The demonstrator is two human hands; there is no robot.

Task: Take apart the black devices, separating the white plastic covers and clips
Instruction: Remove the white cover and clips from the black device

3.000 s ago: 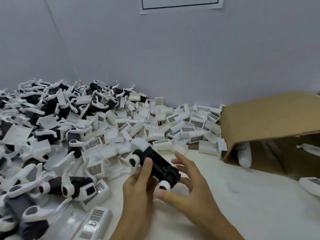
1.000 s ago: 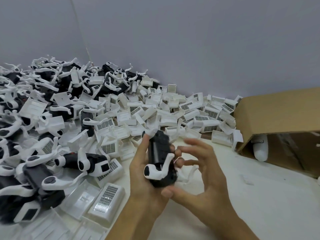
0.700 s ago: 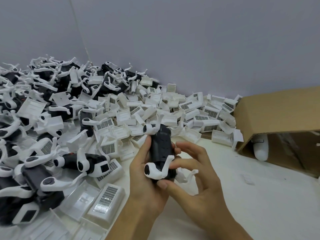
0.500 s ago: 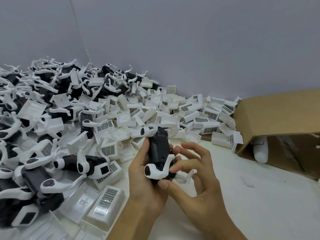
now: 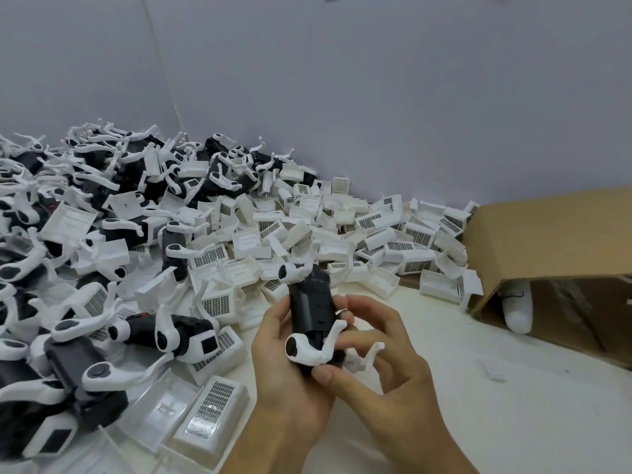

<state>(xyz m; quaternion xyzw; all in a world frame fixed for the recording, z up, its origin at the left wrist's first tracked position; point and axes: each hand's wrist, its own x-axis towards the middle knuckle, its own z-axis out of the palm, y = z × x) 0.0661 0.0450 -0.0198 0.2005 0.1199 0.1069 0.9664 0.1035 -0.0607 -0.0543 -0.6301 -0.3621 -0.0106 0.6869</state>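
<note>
A black device stands nearly upright in a person's two hands above a white table, its long axis running away from the camera, far end tipped slightly left toward a heap of parts. A white clip with a dark round pad hugs the near end; a second clip caps the far end. The left hand cradles the device from below and from the left, fingers curled round its body and thumb lying up its left side. The right hand closes in from the right: its thumb presses under the near clip, while its curled fingertips touch the device's right edge, so the hand pinches the device and clip together. A thin white arm of plastic pokes out between the right fingers; what it belongs to cannot be told. To the left lies a pile of devices, black bodies tangled with white clips, spreading to the corner of a grey wall. Behind the hands, a drift of white covers, many with dark grid labels, stretches along the wall to a cardboard box lying on its side at right. A white rounded object sits just inside the box's open mouth. More covers lie near the left forearm.
</note>
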